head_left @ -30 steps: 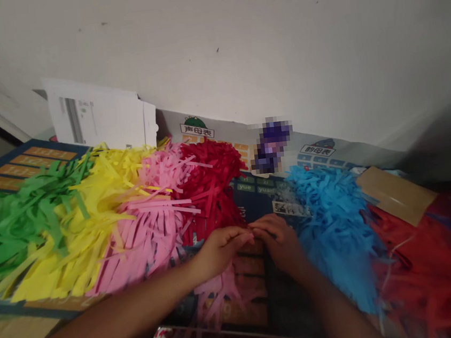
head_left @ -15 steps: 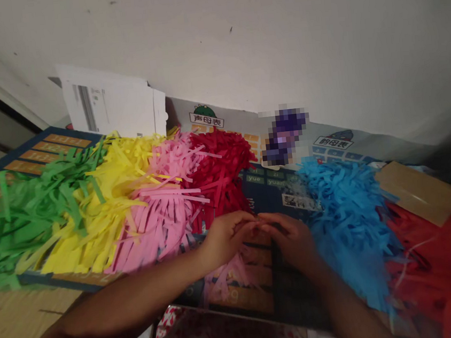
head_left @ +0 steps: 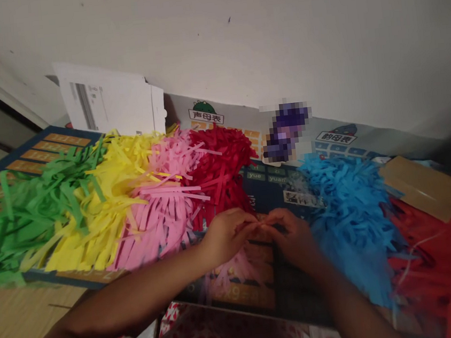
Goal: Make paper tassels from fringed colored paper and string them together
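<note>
Pink tassel (head_left: 232,271) | was pinched at its top by left hand (head_left: 225,236) and right hand (head_left: 295,237), fingertips meeting | hung below them over dark printed mat (head_left: 267,196) | blue fringe (head_left: 353,214) lay to the right

"What's before the box (head_left: 111,103)?"
"Four fringe bundles (head_left: 112,189), side by side on the tabletop (head_left: 297,296)."
"Behind it?"
"The wall (head_left: 212,41)."
"And well to its right?"
"Another fringe bundle (head_left: 347,199), then an envelope (head_left: 431,185), apparently lying over a heap (head_left: 449,269), though that corner is dim."
</note>
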### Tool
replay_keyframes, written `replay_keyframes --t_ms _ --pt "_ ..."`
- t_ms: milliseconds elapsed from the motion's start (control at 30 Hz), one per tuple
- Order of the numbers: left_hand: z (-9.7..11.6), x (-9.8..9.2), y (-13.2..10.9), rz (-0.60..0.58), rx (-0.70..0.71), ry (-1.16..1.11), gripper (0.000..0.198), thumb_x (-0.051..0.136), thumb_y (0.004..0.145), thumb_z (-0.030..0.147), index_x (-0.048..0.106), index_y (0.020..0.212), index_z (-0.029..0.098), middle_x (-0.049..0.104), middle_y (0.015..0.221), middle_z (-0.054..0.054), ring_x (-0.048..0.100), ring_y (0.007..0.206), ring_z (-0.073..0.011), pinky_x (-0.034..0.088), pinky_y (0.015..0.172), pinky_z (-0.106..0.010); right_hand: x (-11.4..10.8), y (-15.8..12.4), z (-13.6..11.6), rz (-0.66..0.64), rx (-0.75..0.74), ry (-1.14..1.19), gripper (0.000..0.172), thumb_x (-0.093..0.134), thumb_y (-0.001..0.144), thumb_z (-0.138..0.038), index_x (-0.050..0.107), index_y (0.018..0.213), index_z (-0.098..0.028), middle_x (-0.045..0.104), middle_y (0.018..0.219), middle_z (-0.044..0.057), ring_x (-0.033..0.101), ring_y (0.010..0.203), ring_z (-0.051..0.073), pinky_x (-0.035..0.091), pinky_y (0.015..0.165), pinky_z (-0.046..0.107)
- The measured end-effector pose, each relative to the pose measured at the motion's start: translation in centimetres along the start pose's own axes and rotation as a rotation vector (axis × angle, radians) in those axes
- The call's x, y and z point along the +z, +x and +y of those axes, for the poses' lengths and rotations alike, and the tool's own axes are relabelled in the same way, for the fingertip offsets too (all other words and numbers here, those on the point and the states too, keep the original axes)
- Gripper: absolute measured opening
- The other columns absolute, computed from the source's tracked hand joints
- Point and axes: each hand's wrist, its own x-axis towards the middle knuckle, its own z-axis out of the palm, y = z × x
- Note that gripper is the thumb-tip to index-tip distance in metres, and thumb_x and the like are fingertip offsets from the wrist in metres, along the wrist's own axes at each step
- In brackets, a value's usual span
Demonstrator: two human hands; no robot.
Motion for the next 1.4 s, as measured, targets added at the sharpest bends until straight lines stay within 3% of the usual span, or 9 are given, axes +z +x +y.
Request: replay_keyframes --t_ms 200,367,467,633,833,1000,1200,1300,1400 --pt "-0.17 -0.18 -0.30 -0.073 0.158 0.342 0.024 0.045 0.096 0.024 0.067 0.092 0.017 0.068 0.083 -0.006 0.062 0.078 -0.0159 0.047 0.069 -0.026 -0.05 0.55 -0.04 -0.139 -0.215 -0.204 0.018 0.052 0.094 -0.027 0.066 0.082 -0.022 0.068 0.077 0.003 0.061 0.074 0.020 0.046 0.082 0.037" --pt "-0.04 -0.02 -0.48 -0.114 0.131 0.442 0.026 0.044 0.096 0.025 0.067 0.087 0.017 0.067 0.080 -0.006 0.060 0.076 -0.0170 0.046 0.066 -0.027 -0.06 0.67 -0.62 -0.243 -0.186 -0.258 0.021 0.051 0.093 -0.023 0.064 0.077 -0.024 0.069 0.077 0.003 0.059 0.074 0.020 0.044 0.084 0.039" --pt "0.09 -0.03 -0.43 -0.134 0.096 0.366 0.024 0.045 0.095 0.026 0.067 0.090 0.018 0.068 0.083 -0.006 0.061 0.078 -0.0166 0.046 0.069 -0.027 -0.04 0.44 -0.78 -0.205 -0.171 -0.230 0.020 0.049 0.094 -0.026 0.064 0.081 -0.023 0.068 0.081 0.006 0.060 0.080 0.022 0.045 0.079 0.038" --pt "0.21 -0.12 -0.25 -0.098 -0.075 0.113 0.012 0.056 0.089 0.023 0.067 0.089 0.019 0.069 0.080 -0.002 0.061 0.073 -0.0142 0.043 0.066 -0.023 -0.08 0.12 -0.78 -0.181 -0.164 -0.193 0.013 0.049 0.095 -0.026 0.061 0.091 -0.021 0.065 0.087 0.007 0.059 0.082 0.021 0.045 0.075 0.035" --pt "0.14 -0.01 -0.19 -0.137 -0.102 -0.012 0.011 0.055 0.087 0.018 0.066 0.088 0.018 0.069 0.080 -0.002 0.063 0.072 -0.0133 0.044 0.066 -0.022 0.00 -0.06 -0.42 -0.207 -0.186 -0.218 0.013 0.049 0.096 -0.025 0.060 0.092 -0.021 0.065 0.090 0.007 0.059 0.084 0.022 0.043 0.079 0.036" --pt "0.15 -0.14 -0.38 -0.146 -0.211 -0.120 0.011 0.057 0.088 0.022 0.057 0.099 0.020 0.070 0.088 -0.001 0.066 0.077 -0.0131 0.047 0.067 -0.021 -0.23 -0.24 -0.21 -0.194 -0.016 -0.098 0.015 0.058 0.093 -0.034 0.061 0.101 -0.021 0.066 0.095 0.006 0.061 0.089 0.021 0.047 0.077 0.033" --pt "0.24 -0.56 -0.21 -0.180 -0.099 -0.052 0.016 0.059 0.088 0.023 0.057 0.104 0.020 0.071 0.094 -0.004 0.067 0.085 -0.0152 0.049 0.075 -0.025 -0.64 -0.22 -0.06 -0.254 0.006 -0.022 0.015 0.058 0.093 -0.037 0.063 0.091 -0.023 0.066 0.089 0.003 0.061 0.085 0.019 0.047 0.076 0.031" --pt "0.49 -0.64 0.04 -0.107 -0.176 -0.137 0.024 0.065 0.084 0.027 0.056 0.105 0.020 0.072 0.091 -0.004 0.068 0.084 -0.0165 0.051 0.077 -0.027 -0.59 -0.21 0.08 -0.213 0.045 0.006 0.014 0.060 0.091 -0.036 0.062 0.092 -0.022 0.066 0.090 0.003 0.062 0.085 0.018 0.048 0.075 0.030" --pt "0.64 -0.60 0.16 -0.101 -0.211 -0.222 0.019 0.066 0.083 0.026 0.058 0.098 0.019 0.072 0.087 -0.003 0.068 0.080 -0.0152 0.052 0.074 -0.026 -0.47 0.03 -0.10 -0.192 0.114 0.121 0.018 0.066 0.086 -0.038 0.062 0.090 -0.021 0.067 0.087 0.002 0.063 0.082 0.018 0.049 0.073 0.029"
